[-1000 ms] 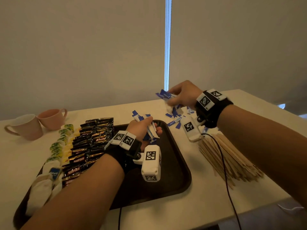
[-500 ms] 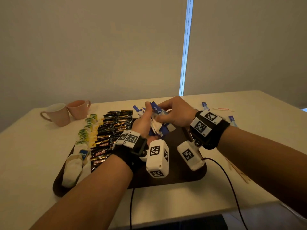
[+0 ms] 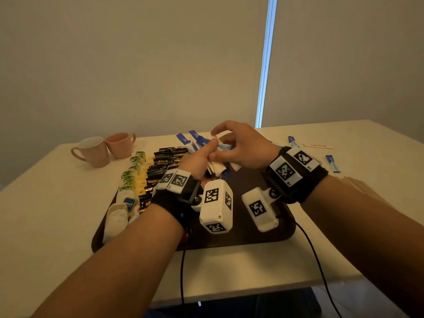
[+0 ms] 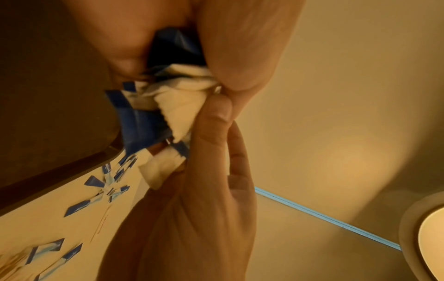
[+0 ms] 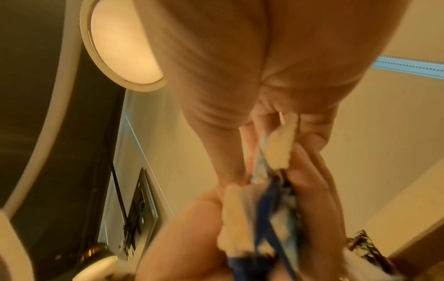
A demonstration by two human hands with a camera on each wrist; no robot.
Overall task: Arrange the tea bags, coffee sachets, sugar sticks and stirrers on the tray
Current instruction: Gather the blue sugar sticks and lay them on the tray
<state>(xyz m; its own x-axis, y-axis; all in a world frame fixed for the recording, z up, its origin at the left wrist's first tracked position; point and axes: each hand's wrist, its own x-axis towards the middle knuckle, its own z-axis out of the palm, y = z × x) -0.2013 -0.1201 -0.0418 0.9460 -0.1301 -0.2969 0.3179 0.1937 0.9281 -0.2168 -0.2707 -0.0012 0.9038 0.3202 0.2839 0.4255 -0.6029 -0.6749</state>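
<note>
Gripping sugar sticks [image 3: 214,167] bundle: left hand [image 3: 197,160], right hand [image 3: 241,145].

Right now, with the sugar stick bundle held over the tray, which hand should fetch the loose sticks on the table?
Right. The left hand grips the sugar stick bundle above the tray. The right hand only pinches the bundle's top, and the loose sticks lie on its side, likely an easier reach.

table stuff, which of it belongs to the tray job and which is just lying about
Part of the job:
sugar sticks gripped in both hands
loose sugar sticks on the table
coffee sachets
tea bags
tray

Just lying about:
two cups
</note>
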